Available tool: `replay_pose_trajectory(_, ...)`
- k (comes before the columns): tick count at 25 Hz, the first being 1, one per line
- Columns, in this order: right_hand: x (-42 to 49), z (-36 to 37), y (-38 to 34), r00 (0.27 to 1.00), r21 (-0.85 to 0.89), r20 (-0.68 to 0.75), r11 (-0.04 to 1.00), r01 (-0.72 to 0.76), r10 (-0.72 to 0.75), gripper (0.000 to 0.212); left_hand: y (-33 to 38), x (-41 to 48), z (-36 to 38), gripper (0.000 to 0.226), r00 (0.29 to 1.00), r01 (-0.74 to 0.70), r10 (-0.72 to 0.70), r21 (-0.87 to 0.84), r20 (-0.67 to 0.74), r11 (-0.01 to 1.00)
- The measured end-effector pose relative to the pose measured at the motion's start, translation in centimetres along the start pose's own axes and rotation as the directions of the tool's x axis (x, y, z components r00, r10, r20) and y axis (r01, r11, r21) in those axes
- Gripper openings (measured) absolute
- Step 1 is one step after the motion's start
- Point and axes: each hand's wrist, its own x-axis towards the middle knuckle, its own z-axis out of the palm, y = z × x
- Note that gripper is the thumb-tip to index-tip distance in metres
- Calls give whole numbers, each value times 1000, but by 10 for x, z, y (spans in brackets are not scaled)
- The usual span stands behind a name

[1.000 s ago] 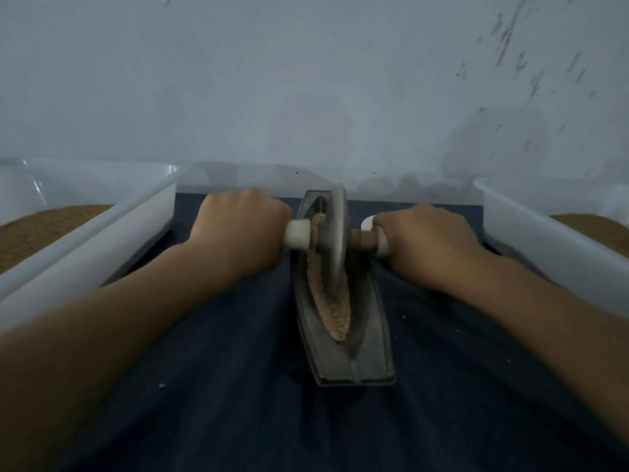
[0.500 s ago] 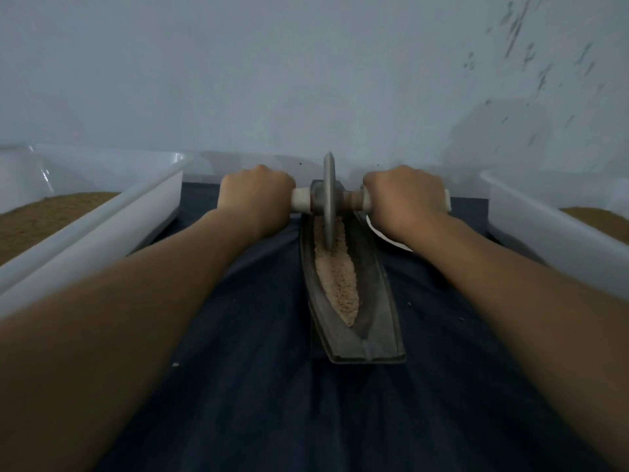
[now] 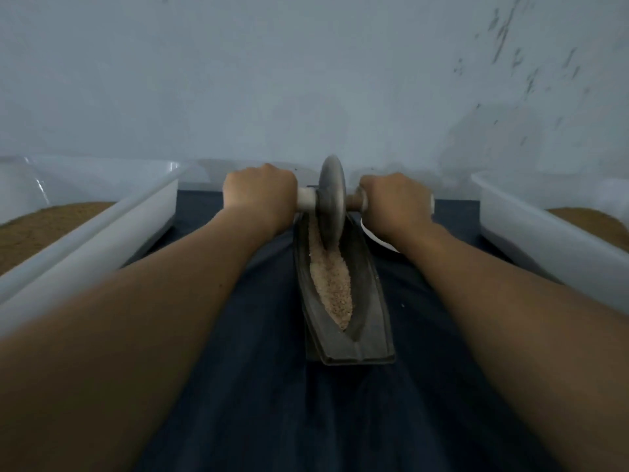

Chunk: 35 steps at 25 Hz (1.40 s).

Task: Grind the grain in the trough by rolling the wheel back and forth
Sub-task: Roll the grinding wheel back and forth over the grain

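Note:
A dark, boat-shaped trough point(image 3: 369, 301) lies lengthwise on a dark blue cloth in the middle of the view. Pale crushed grain point(image 3: 332, 287) fills its groove. A grey metal wheel point(image 3: 332, 202) stands on edge at the trough's far end, on a crosswise axle with white handles. My left hand point(image 3: 260, 194) grips the left handle. The right handle is gripped by my right hand point(image 3: 394, 202). Both arms are stretched forward.
White plastic bins stand on either side: a left bin point(image 3: 112, 229) and a right bin point(image 3: 531, 229), each holding brown grain. A pale wall point(image 3: 306, 80) rises just behind the trough. A white curved object point(image 3: 372, 236) shows partly under my right wrist.
The wheel has rolled from the trough's middle to its far end, with both hands pushed forward. More of the grain in the groove is uncovered.

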Motion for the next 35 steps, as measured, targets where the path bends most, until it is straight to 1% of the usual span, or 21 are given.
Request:
replay_pose_trajectory(2,-15,-2,7,998,10,52,1000,17,-17,7,2,-12,-10,14,998,-62,62,37,-7,997)
replay_pose_trajectory(5,-66,-16,25,969,-98,-159,979,177,-191,22,-17,-63,-8,6,974,-160,162,22,-158,987)
replay_pose_trajectory(7,-86,-34,30,927,-149,-252,957,247,-278,30,-29,-86,-12,21,933,-244,250,56,-259,968)
replay_pose_trajectory(9,-85,-33,27,953,-160,-169,961,226,-252,29,-26,-80,-10,26,920,-260,260,41,-292,965)
replay_pose_trajectory(12,-44,-21,11,995,-95,24,991,96,-94,18,-13,-45,7,5,984,-111,113,22,-141,994)
replay_pose_trajectory(13,-28,-19,3,996,-41,72,998,46,-43,9,-9,-29,7,11,992,-91,89,-10,-92,996)
replay_pose_trajectory(15,-9,-18,-7,996,-18,92,1000,-11,13,14,-5,-8,5,18,998,-55,54,-54,-27,997)
replay_pose_trajectory(16,-9,-20,-7,996,-34,92,999,-4,7,14,-5,-10,4,18,998,-53,52,-58,-17,997)
replay_pose_trajectory(18,-31,-31,2,989,-76,93,990,120,-113,5,-16,-36,6,10,995,-92,89,-73,-44,993)
replay_pose_trajectory(19,-47,-34,10,980,-110,36,974,197,-194,14,-21,-56,6,6,983,-148,140,-61,-116,987)
replay_pose_trajectory(20,-67,-39,17,967,-147,-26,958,246,-253,21,-25,-77,1,12,964,-196,187,-33,-187,980)
replay_pose_trajectory(22,-90,-45,27,948,-135,-167,959,251,-272,32,-31,-91,-9,20,919,-276,264,-1,-294,961)
replay_pose_trajectory(23,-89,-42,27,957,-128,-158,966,224,-243,34,-30,-85,-10,18,910,-280,277,34,-310,959)
replay_pose_trajectory(24,-82,-36,23,966,-130,-136,971,200,-218,35,-25,-80,-8,14,933,-248,255,62,-252,967)
replay_pose_trajectory(25,-71,-28,18,982,-137,-92,979,150,-163,33,-18,-70,-3,8,957,-203,217,88,-191,975)
replay_pose_trajectory(27,-36,-8,8,999,-23,-37,999,39,-39,20,-5,-31,3,11,990,-88,95,75,-106,993)
replay_pose_trajectory(29,-12,3,3,996,73,67,996,-59,54,5,6,-3,-4,15,994,-64,71,86,-82,994)
replay_pose_trajectory(31,-15,4,9,992,98,122,994,-55,42,7,10,-5,-11,15,993,-85,94,112,-75,990)
replay_pose_trajectory(32,-25,0,16,996,74,93,997,9,-16,12,6,-17,-10,14,991,-110,116,88,-69,990)
replay_pose_trajectory(33,-37,-5,21,994,17,3,994,106,-107,14,-2,-34,-7,10,987,-138,141,49,-82,989)
replay_pose_trajectory(35,-63,-20,26,948,-166,-181,958,232,-261,6,-21,-71,-4,11,971,-192,188,-17,-151,981)
